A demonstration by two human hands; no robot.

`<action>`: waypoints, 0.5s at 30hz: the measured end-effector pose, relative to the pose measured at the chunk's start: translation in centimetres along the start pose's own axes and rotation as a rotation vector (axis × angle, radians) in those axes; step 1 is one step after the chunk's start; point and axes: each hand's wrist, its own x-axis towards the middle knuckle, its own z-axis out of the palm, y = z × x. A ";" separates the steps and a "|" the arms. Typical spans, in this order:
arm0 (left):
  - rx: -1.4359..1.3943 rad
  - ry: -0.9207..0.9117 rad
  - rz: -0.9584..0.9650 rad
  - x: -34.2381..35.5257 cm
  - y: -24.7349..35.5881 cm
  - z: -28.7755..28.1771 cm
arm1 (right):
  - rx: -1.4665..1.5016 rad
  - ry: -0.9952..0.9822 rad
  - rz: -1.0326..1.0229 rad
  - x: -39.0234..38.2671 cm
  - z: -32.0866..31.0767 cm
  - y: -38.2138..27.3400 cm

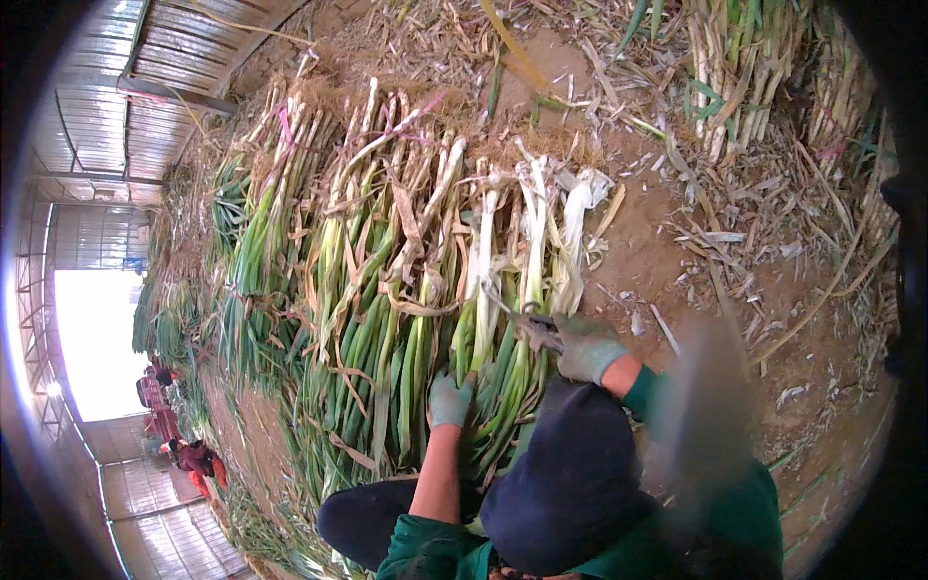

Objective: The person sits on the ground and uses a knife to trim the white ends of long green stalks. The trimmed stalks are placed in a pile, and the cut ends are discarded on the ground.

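A thick row of long green onions lies on the ground before me, white root ends away from me and green leaves toward my knees. My left hand, in a pale green glove, is closed on green stalks in the near part of the row; its fingertips are partly hidden among the leaves. To its right, my right hand, gloved too, is closed around the handles of pruning shears. The metal jaws point up and left, over several peeled white stalks at the row's right end.
More onion bundles lie at the far right, and others at the left. Dry husks litter the brown soil. A person in dark red and orange clothing is far off at left, near a bright doorway in a metal-walled shed.
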 end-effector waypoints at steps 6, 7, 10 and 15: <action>0.177 0.107 0.043 -0.8 1.3 -0.1 | 0.030 0.091 0.165 3.9 -2.3 0.4; 0.161 0.089 0.033 -0.7 1.6 -0.1 | 0.038 0.079 0.164 3.6 -2.2 0.6; 0.104 0.056 -0.050 -0.8 1.5 0.1 | 0.041 0.003 0.130 1.2 -0.2 0.5; 0.054 -0.025 -0.160 -0.8 0.0 1.4 | 0.024 0.016 0.085 0.4 0.5 0.2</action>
